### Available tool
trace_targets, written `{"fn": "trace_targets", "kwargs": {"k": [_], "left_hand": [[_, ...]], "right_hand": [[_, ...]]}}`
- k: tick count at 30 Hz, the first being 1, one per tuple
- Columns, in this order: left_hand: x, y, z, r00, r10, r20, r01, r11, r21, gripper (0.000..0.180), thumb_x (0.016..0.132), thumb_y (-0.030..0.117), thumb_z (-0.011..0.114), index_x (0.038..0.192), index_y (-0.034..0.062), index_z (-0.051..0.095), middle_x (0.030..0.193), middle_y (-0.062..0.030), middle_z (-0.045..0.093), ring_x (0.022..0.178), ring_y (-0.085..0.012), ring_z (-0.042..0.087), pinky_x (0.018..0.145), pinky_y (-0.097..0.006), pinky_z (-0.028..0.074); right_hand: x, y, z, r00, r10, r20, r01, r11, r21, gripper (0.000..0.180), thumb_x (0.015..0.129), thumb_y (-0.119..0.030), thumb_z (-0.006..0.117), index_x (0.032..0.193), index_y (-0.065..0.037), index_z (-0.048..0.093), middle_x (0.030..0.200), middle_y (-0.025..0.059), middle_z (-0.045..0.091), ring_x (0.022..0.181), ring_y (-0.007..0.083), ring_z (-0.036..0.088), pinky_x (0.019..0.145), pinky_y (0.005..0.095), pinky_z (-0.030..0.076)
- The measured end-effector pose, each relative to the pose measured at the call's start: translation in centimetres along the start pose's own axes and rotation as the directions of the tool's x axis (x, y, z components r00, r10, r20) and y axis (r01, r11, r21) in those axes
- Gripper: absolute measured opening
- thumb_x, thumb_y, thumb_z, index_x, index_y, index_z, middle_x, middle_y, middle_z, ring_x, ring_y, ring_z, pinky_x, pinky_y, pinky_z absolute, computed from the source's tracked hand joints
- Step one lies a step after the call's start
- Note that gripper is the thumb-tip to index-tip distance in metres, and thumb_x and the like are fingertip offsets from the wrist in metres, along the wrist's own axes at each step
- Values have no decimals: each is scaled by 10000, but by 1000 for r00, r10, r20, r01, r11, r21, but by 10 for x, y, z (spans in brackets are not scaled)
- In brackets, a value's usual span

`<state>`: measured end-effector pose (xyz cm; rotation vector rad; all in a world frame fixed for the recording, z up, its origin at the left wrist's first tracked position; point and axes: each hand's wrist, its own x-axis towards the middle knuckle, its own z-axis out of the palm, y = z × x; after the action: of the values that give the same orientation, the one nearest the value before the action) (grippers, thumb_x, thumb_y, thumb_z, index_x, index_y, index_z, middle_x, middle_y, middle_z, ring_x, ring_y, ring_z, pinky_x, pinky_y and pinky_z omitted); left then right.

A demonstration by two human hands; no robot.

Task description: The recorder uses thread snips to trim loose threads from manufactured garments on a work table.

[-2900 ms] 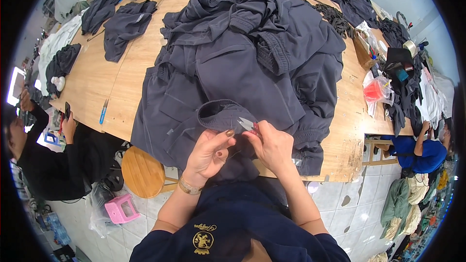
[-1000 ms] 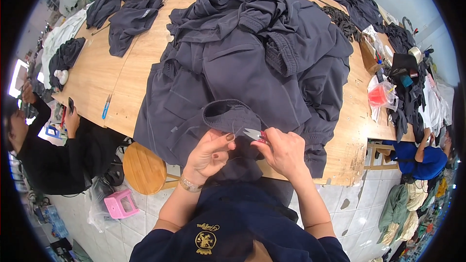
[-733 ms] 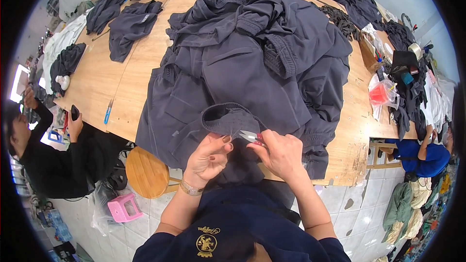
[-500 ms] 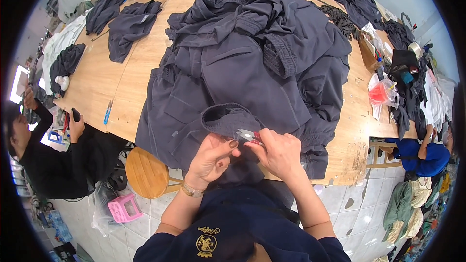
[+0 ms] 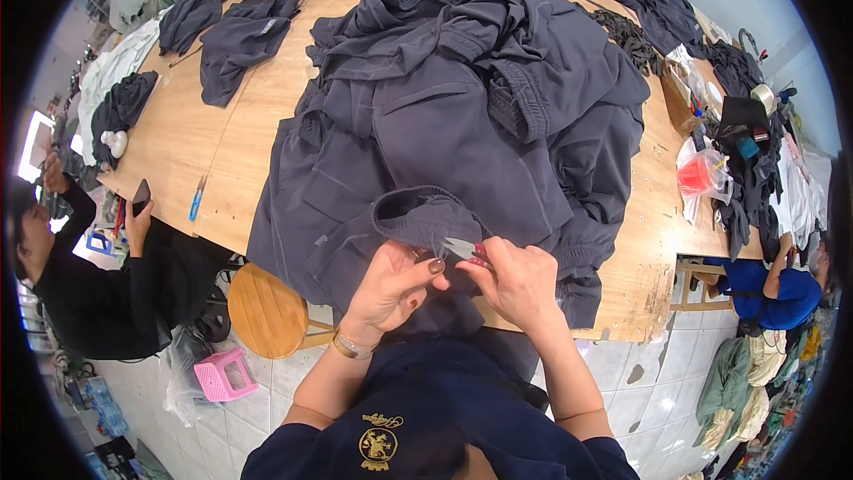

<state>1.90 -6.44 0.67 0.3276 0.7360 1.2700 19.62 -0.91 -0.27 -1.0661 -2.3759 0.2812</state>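
Observation:
A dark grey garment with an elasticated cuff [image 5: 416, 213] lies at the near edge of a large heap. My left hand [image 5: 386, 292] is closed on the fabric just below the cuff, thumb and fingers pinched together. In my right hand [image 5: 522, 280] is a pair of thread snips [image 5: 460, 248] with pale metal blades and a red grip. The blades point left over the fabric beside the cuff, close to my left fingertips. Part of the snips' grip is hidden by my right fingers.
The garment heap [image 5: 444, 116] covers the middle of the wooden table [image 5: 227, 204]. Blue-handled snips [image 5: 196, 200] lie to the left. A wooden stool [image 5: 267, 311] and a pink plastic stool [image 5: 222, 377] stand below. One person sits left with a phone [image 5: 140, 196]; another, in blue, is right.
The snips have shifted slightly to the right with my right hand. My left hand keeps its pinch on the fabric. The whole view has moved a little.

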Motion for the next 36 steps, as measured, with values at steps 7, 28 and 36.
{"fn": "trace_targets", "kwargs": {"k": [7,28,36], "left_hand": [[1,-4,-5,997,40,73,-46,995,85,401,825,-11,616,1189,-29,448,1032,-113,583,725,-134,649,405,-143,443],[0,0,-24,979,-78,190,131,950,-285,257,859,-18,565,1104,-9,484,904,-77,582,655,-84,611,372,-119,368],[0,-1,-29,981,-96,167,151,923,-355,256,870,-28,540,1117,6,481,888,-64,572,701,-92,617,365,-118,337]], "right_hand": [[4,0,-3,999,-37,32,37,999,-21,319,772,-363,677,731,-93,512,582,32,532,481,211,525,481,302,385],[-2,3,-4,998,39,43,-40,999,14,323,753,-370,689,767,-84,539,628,34,572,503,228,545,495,305,402],[-1,1,-5,999,-12,46,12,1000,1,324,757,-375,687,756,-91,529,605,30,554,501,217,540,491,306,395]]}}
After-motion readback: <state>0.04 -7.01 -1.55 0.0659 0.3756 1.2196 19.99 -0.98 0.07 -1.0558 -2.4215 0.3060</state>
